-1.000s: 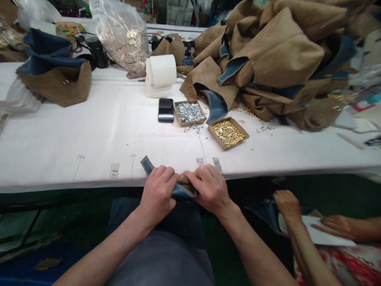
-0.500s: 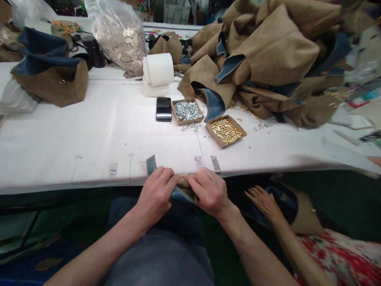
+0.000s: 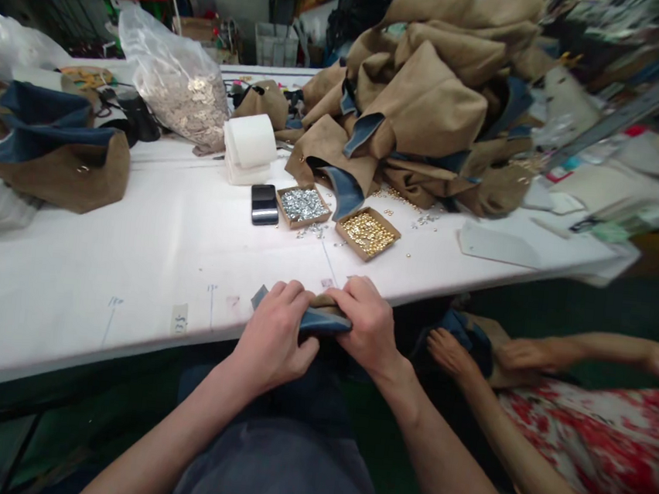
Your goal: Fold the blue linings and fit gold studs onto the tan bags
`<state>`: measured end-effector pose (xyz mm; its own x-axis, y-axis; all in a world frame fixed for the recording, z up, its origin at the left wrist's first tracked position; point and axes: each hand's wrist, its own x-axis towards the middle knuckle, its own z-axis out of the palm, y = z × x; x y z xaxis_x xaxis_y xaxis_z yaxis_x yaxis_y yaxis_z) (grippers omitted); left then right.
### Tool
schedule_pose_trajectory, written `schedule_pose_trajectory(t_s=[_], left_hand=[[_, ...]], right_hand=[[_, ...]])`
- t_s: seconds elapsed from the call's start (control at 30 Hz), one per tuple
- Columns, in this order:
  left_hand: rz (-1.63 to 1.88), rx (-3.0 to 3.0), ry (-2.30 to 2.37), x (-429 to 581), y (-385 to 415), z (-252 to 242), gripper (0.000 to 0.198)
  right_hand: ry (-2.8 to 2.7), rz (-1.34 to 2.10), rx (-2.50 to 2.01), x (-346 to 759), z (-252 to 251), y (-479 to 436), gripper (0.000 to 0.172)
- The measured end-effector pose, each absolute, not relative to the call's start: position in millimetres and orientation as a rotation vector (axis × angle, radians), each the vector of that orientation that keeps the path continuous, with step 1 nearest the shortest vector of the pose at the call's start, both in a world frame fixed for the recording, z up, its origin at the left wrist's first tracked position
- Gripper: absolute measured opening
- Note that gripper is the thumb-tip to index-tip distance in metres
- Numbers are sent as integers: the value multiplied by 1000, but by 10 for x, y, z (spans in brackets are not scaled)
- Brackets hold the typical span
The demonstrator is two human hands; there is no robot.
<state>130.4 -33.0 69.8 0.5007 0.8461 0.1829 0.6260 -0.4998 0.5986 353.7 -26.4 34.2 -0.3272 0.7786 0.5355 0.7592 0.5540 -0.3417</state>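
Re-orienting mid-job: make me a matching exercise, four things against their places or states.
1. Left hand
2. Phone-like device
3. Gold pieces
4. Clear bag

A. Just left of the silver pieces
B. Partly filled with pale pieces
C. Gripping brown-and-blue fabric
D. Mostly boxed, right of the silver pieces

Pairs: 1-C, 2-A, 3-D, 4-B

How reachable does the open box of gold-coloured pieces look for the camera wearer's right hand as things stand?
Probably yes: the box sits on the tabletop beyond the right hand, with nothing standing between. However, that hand grips the folded brown-and-blue piece, so it would likely need to let go first.
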Motion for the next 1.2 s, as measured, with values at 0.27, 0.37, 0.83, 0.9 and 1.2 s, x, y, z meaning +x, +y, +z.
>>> schedule_pose_trajectory(t_s=[0.27, 0.37, 0.83, 0.9, 1.2], left_hand=[[-6, 2294, 1331, 1376, 24, 766, 89], [-148, 2234, 1417, 1434, 145, 752, 69], [240, 2383, 1395, 2110, 1565, 989, 52], [211, 2507, 1363, 2460, 1865, 886, 28], [-46, 2576, 1429, 3524, 2352, 356, 47]], right_hand=[[-2049, 151, -1357, 3857, -73, -43, 14], [-1993, 115, -1394, 3924, -221, 72, 17], [-1892, 315, -1349, 4095, -599, 340, 19], [-1875, 339, -1356, 4101, -597, 341, 20], [-1879, 371, -1377, 4138, -610, 353, 19]])
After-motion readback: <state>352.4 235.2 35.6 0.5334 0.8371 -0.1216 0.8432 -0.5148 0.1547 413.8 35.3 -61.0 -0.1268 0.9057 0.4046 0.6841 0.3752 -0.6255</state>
